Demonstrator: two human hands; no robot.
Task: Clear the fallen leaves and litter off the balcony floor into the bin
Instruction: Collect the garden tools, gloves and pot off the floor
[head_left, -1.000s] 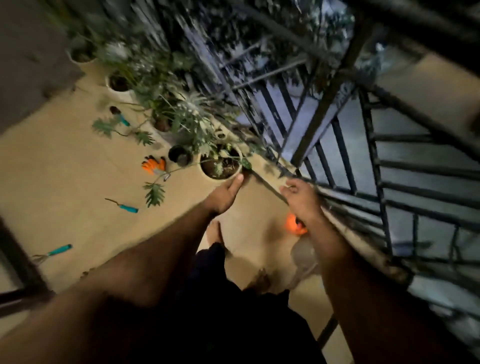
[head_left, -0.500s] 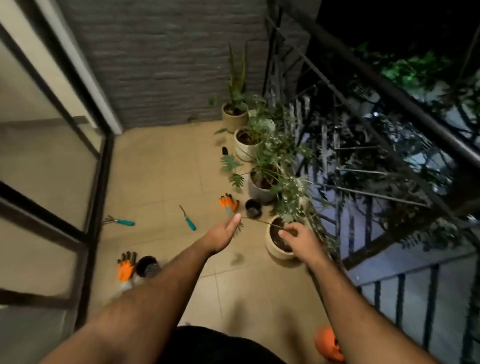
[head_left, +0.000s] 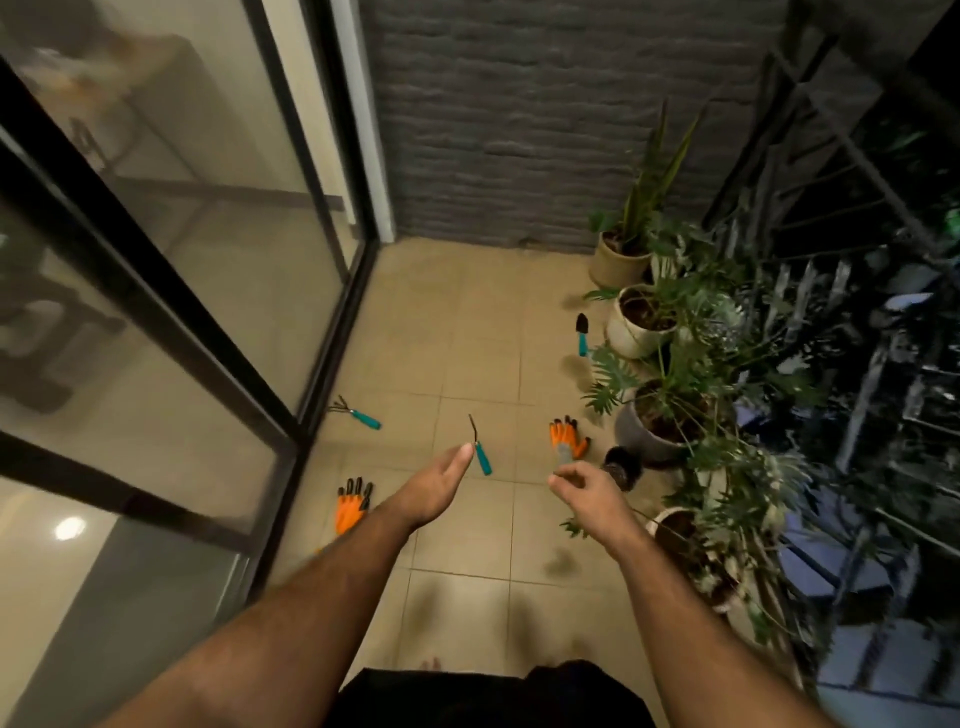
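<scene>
I stand on the tiled balcony floor (head_left: 467, 332). My left hand (head_left: 441, 483) is stretched forward with straight fingers and holds nothing. My right hand (head_left: 587, 488) hovers to its right with loosely curled fingers; I see nothing in them. A small green leaf (head_left: 574, 529) shows just under the right wrist, on a thin stem leading to the nearest white pot (head_left: 670, 519). A blurred dark patch (head_left: 558, 564) lies on the tiles below it. No bin is in view.
Potted plants (head_left: 654, 431) line the black railing (head_left: 852, 395) on the right. On the floor lie two orange gloves (head_left: 566, 441) (head_left: 353, 506), a teal weeder (head_left: 480, 452), a hand rake (head_left: 358, 414), a trowel (head_left: 582, 335) and a small black pot (head_left: 621, 467). A glass sliding door (head_left: 208, 312) runs along the left.
My view swung up from the railing to the whole balcony. Both hands left the thin stem stretched between them; the left hand is now spread and the right has drawn back from the pot.
</scene>
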